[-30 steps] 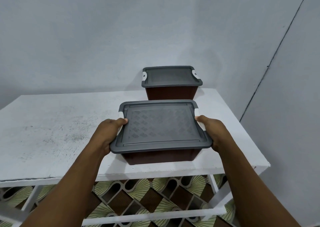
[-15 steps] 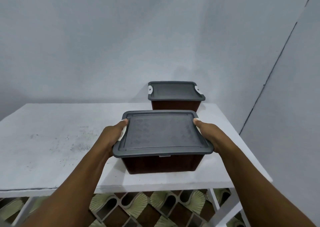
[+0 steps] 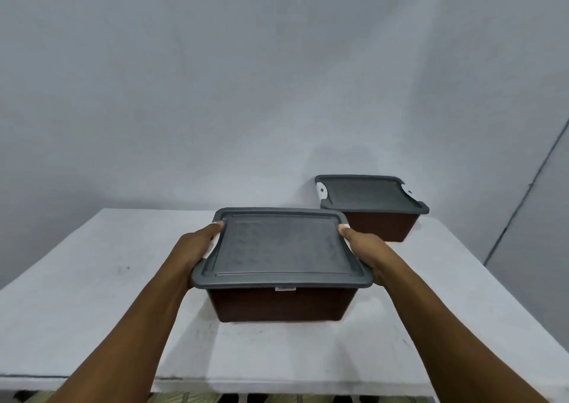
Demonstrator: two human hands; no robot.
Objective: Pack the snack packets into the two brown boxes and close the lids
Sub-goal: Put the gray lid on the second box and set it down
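Observation:
Two brown boxes with grey lids stand on the white table [image 3: 92, 295]. The near brown box [image 3: 280, 304] is in front of me, its grey lid [image 3: 281, 248] seated on top. My left hand [image 3: 194, 248] grips the lid's left edge over a white latch, thumb on top. My right hand [image 3: 366, 248] grips the right edge the same way. The far brown box [image 3: 381, 225] sits at the back right by the wall, its lid [image 3: 366, 192] on with white latches showing. No snack packets are visible.
A grey wall rises right behind the table. The table's front edge runs along the bottom of the view, with patterned floor tiles [image 3: 184, 398] below it. The table's right edge falls away past the far box.
The view has tilted upward, so both boxes appear lower and the far box further right. Both hands keep the same grip on the near box's lid edges.

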